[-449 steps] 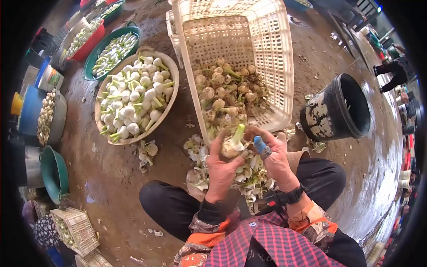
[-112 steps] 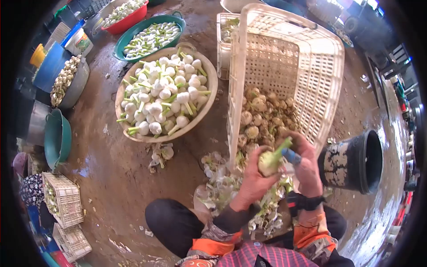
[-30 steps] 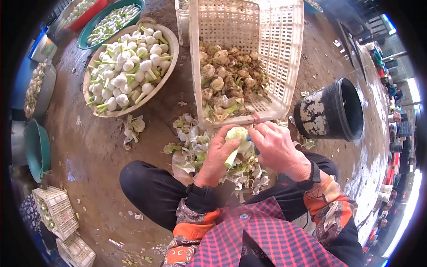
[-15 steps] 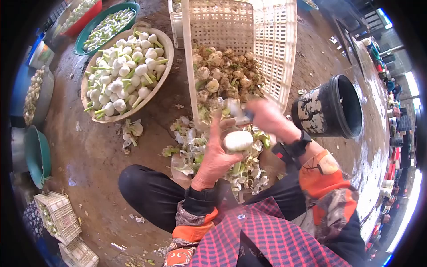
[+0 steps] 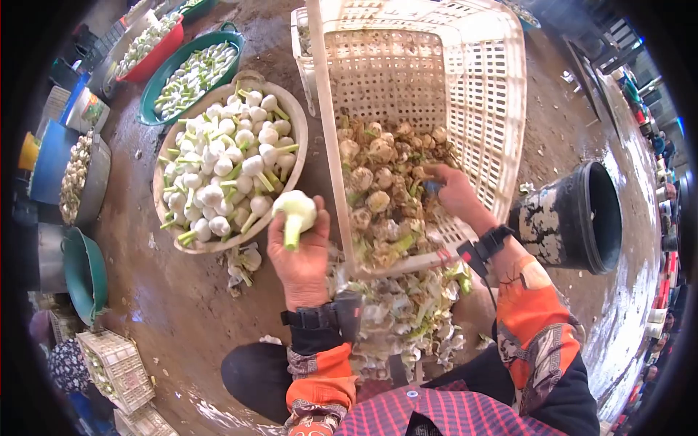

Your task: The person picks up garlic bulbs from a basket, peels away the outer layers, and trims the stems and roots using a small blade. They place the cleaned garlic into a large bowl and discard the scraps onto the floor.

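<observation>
- At far left, a green tub, smooth and round-walled, tilted open toward the camera; behind it, a grey tub heaped with small tan pieces, too small to tell more.
- Nearer, two pale lattice boxes stacked, greenish bits in the upper.
- Farther off, a red basin and a green basin, both spread with white, green-stemmed garlic.
- Beside these, a round tan basin, thick-rimmed and dull, piled high with smooth white heads, stems pointing every way.
- Near the lower right rim of that basin, the left grip, curled around a peeled bulb, rounded and glossy, thick green stem down.
- Toward the middle, a tall white plastic crate, walls slotted and grimy, partly filled with rough, brown-skinned bulbs.
- Below its front edge, a heap of papery, crumpled peelings.
- Inside the crate, over the brown-skinned bulbs, the right grip, fingers bent; cannot tell whether pinching one.
- At right, a black bucket, tilted, patched with flaking white.
</observation>
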The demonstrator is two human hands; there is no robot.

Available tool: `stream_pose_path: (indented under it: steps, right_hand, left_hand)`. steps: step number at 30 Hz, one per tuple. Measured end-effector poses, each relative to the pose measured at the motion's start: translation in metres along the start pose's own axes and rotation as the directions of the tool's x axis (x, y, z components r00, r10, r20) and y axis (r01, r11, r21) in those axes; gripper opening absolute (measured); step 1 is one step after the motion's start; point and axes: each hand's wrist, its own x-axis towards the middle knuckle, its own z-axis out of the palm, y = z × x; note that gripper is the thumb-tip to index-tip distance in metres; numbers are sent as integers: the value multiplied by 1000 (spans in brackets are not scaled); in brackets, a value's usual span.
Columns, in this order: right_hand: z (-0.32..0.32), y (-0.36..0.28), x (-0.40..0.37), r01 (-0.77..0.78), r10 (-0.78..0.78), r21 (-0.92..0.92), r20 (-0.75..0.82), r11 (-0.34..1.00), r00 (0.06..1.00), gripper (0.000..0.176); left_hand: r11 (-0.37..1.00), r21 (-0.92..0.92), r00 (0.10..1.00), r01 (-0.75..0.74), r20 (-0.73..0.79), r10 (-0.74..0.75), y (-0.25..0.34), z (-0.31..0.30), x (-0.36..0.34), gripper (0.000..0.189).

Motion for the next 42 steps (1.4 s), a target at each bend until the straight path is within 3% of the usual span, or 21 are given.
stream_pose_path:
  steps: [5, 6, 8, 9, 13, 14, 16, 17, 19, 20, 21, 22, 24, 27, 30, 31, 34, 36, 38, 39, 42]
  right_hand:
    - [23, 0, 95, -1, 12, 174, -62, 985, 998, 42]
    - [27, -5, 109, 10, 0, 202, -53, 979, 999, 41]
    - [28, -39, 116, -23, 27, 89, -47, 996, 999, 30]
    - [39, -32, 125, 109, -99, 168, -67, 980, 993, 33]
    - [66, -16, 128, 155, -155, 153, -13, 976, 988, 31]
    - [68, -16, 126, 98, -96, 221, -22, 970, 995, 31]
    - [64, -13, 121, -31, 44, 350, -28, 936, 999, 30]
    - [62, 2, 125, 164, -144, 193, -111, 967, 983, 29]
    - [43, 6, 130, 151, -144, 23, -204, 988, 968, 28]
    - [32, 8, 132, 129, -141, -67, -249, 989, 958, 27]
    - [23, 14, 138, 93, -106, -58, -292, 994, 950, 27]
    - [18, 23, 148, 72, -82, -41, -334, 997, 939, 28]
    - [12, 46, 166, -49, 3, -215, -208, 975, 978, 36]
    - [33, 58, 163, 111, -123, -403, -4, 908, 992, 49]
    - [29, 49, 164, 16, 49, -516, 113, 856, 992, 53]
    - [30, 43, 159, -33, 57, -556, 25, 830, 998, 45]
    - [18, 33, 138, -214, 148, -375, -197, 902, 969, 40]
    - [2, 15, 104, -268, 294, 165, -168, 949, 941, 36]
    - [-11, -32, 53, -338, 451, 612, -35, 715, 892, 34]
    - [-8, -41, 26, -283, 361, 685, 31, 672, 932, 34]
    - [19, -64, -55, -153, 62, 708, 153, 690, 986, 35]
  left_hand:
    - [959, 100, 955, -265, -109, 275, 73, 9, 77, 34]
    - [976, 105, 981, -192, 56, 187, 97, 3, 92, 36]
    - [956, 145, 966, -254, 81, 244, 119, 11, 114, 38]
    - [932, 134, 941, -338, 20, 339, 118, 15, 120, 39]
    - [974, 54, 964, -219, -140, 225, 109, 1, 126, 36]
    - [987, 5, 978, -159, -137, 159, 120, -7, 139, 37]
    - [969, 58, 962, -242, -118, 247, 105, 14, 156, 47]
    - [980, 69, 978, -188, 106, 181, 140, 9, 181, 61]
    - [989, 88, 901, -117, 428, 69, 176, 51, 206, 84]
    - [940, 321, 884, -120, 466, -46, 200, 62, 221, 75]
    - [905, 237, 933, -354, 153, 325, 157, 108, 200, 68]
    - [866, 298, 914, -402, 77, 398, 139, 113, 193, 54]
    - [933, 347, 943, -94, 332, -29, 149, 59, 194, 43]
    - [912, 367, 947, -181, 316, 61, 81, 48, 140, 38]
    - [902, 361, 921, -235, 380, 87, 30, 64, 89, 38]
    - [893, 368, 904, -259, 418, 90, 15, 67, 75, 38]
    - [834, 479, 912, -273, 406, 65, -22, 69, 35, 34]
    - [792, 588, 954, -163, 299, -26, -42, 61, 17, 41]
    - [728, 685, 990, -32, 121, -70, -72, 61, 1, 50]
    - [690, 723, 996, 44, 23, -88, -85, 60, -8, 56]
    - [558, 826, 973, -80, 185, -134, -113, 21, -19, 65]
